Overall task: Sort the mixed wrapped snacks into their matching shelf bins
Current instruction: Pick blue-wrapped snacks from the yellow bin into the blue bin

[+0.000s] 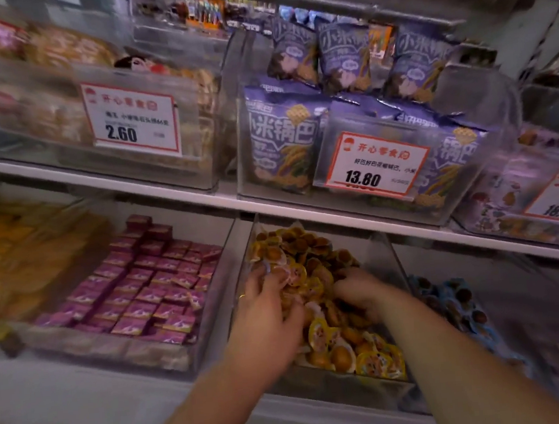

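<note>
Forearms: two bare forearms reach up from the lower edge into the clear plastic middle bin (381, 257) on the lower shelf.
Left hand (266, 309): sunk in the pile at the left side of the middle bin, fingers curled into the small round yellow-and-orange wrapped snacks (344, 345); it seems to hold a few, though which ones I cannot tell.
Right hand (359, 291): at the right side of the middle bin, fingers bent down among the wrappers; whether it grips any is hidden.
Task things: the round snacks fill the middle bin, heaped up to its front lip.
Neighbours: the purple square wrapped sweets (150, 290) lie in rows left of the middle bin; blue-wrapped round snacks (455, 301) lie right of it.
Risk, spill: the heap is loose, so raking through it could push pieces over the front lip.
Risk, mix-up: the blue pieces are similar in shape, so a handful lifted blind could carry the wrong kind.
Risk, blur: the edges of the view are smeared, so a stray wrapper is easy to miss.
</note>
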Demonstrator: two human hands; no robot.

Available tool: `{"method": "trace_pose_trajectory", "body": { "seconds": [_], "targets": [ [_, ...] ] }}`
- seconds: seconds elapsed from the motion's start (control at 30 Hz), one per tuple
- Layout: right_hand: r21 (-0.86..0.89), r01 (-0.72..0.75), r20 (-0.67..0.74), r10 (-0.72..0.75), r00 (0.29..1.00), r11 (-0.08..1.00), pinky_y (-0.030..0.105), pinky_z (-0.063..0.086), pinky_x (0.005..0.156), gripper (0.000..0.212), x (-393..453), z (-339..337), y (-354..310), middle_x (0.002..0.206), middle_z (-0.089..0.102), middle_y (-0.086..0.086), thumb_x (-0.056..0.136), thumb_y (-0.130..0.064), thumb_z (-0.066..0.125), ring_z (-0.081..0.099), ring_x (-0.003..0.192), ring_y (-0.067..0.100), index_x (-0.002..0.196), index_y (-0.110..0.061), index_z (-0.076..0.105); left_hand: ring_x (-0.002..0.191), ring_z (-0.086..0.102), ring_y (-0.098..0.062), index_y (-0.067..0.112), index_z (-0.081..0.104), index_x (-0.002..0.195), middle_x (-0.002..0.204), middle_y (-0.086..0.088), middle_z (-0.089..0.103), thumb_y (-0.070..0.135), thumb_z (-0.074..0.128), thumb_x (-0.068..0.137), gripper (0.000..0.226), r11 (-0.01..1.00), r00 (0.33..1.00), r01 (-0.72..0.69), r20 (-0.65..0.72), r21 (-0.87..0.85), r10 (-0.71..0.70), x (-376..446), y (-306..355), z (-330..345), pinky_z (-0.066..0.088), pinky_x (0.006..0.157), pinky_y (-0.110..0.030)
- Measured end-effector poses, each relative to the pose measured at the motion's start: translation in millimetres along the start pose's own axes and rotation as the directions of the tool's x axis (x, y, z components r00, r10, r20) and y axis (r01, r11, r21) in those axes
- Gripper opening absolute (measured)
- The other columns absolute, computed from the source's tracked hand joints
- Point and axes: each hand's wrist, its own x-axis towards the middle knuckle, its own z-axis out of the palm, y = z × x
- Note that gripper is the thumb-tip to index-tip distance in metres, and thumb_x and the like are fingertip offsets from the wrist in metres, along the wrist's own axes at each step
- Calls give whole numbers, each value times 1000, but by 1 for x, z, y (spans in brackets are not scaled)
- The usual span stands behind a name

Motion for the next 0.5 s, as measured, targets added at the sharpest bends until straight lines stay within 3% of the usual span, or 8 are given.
{"method": "trace_pose_trajectory", "body": {
  "seconds": [0.03, 0.1, 0.2, 0.3, 0.4, 0.5],
  "targets": [
    [150, -25, -4, 26, 1000, 988, 40, 61, 72, 45, -3, 3, -1, 99, 76, 14, 75, -27, 80, 74, 80, 26, 115, -10, 70, 142, 34, -21, 31, 39, 145, 159, 6, 18, 42, 56, 93, 55, 1000, 999, 25, 29, 7, -25, -1, 0, 0, 36, 114, -42],
    [378, -41, -10, 48, 999, 925, 42, 60, 75, 31, -5, 8, -7, 88, 76, 16, 79, -14, 73, 72, 72, 27, 109, -3, 73, 144, 33, -27, 32, 31, 149, 161, 3, 14, 46, 56, 91, 65, 998, 996, 63, 67, 25, -65, -2, 0, 2, 38, 112, -45],
    [589, -18, 34, -2, 999, 808, 37, 58, 70, 16, -9, 11, -23, 81, 72, 15, 90, -9, 62, 65, 70, 23, 103, -3, 71, 137, 42, -32, 35, 19, 150, 159, -4, 20, 50, 55, 86, 75, 991, 984, 126, 125, 37, -130, 0, 1, 5, 41, 110, -44],
    [634, 9, 19, -27, 999, 773, 33, 55, 54, 8, -17, 3, -41, 85, 66, 15, 94, -10, 60, 62, 71, 22, 99, -8, 66, 131, 49, -29, 38, 16, 151, 156, -5, 31, 59, 53, 72, 89, 979, 955, 204, 228, -29, -192, 11, 0, 4, 43, 107, -41],
    [632, 0, 50, -41, 998, 775, 37, 56, 58, 11, -26, -9, -52, 94, 62, 18, 96, -10, 58, 60, 75, 26, 105, -5, 63, 137, 42, -22, 42, 16, 152, 158, 3, 28, 65, 56, 63, 100, 960, 921, 256, 330, -116, -206, 25, -2, 4, 38, 112, -41],
    [619, -23, 106, -55, 993, 785, 38, 56, 62, 20, -35, -21, -52, 100, 64, 19, 97, -12, 52, 62, 75, 26, 114, -5, 61, 133, 44, -13, 46, 31, 146, 151, 11, 36, 63, 58, 64, 88, 965, 921, 188, 373, -181, -109, 28, 4, 9, 38, 113, -37]
  ]
}}
